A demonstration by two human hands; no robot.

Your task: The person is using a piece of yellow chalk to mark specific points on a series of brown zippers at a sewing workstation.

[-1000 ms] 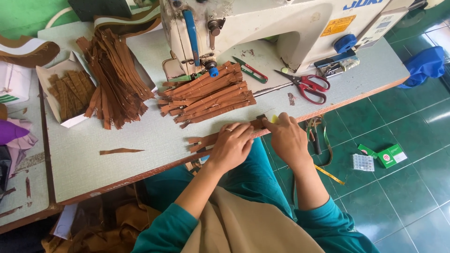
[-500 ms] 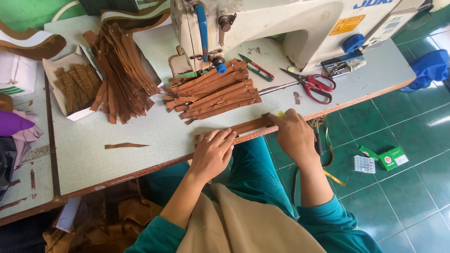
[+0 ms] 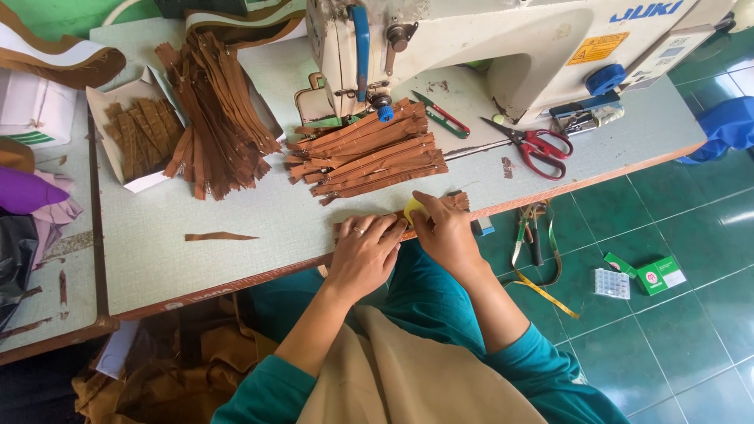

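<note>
A brown strip (image 3: 454, 202), a zipper by the look of it, lies flat along the near edge of the table (image 3: 259, 235), and both hands are down on it side by side, nearly touching. The left hand (image 3: 363, 255) presses flat with fingers spread, covering most of the strip; the right hand (image 3: 444, 232) pinches a small yellow piece (image 3: 413, 210), chalk perhaps, against it. I'd judge this a marking step: one hand pins, the other draws or measures. The next move looks to need the strip held dead still and the yellow piece kept on its line. Only the strip's right end shows past the knuckles, frayed and narrow, the same tan-brown as the rest. Just beyond the hands sits a neat stack of zippers (image 3: 369, 153) lying slantwise, its far end close under the needle of the white sewing machine (image 3: 487, 47). To the left, a looser heap (image 3: 220, 118) fans out, and left again a shallow box (image 3: 118, 141) holds shorter pieces. One stray sliver (image 3: 220, 236) lies alone on the tabletop. Red-handled scissors (image 3: 534, 145) and small snips (image 3: 440, 116) rest by the machine's base. Down on the green floor, a measuring tape (image 3: 542, 271) dangles and a small green box (image 3: 656, 275) sits beside a clear case (image 3: 611, 283).
</note>
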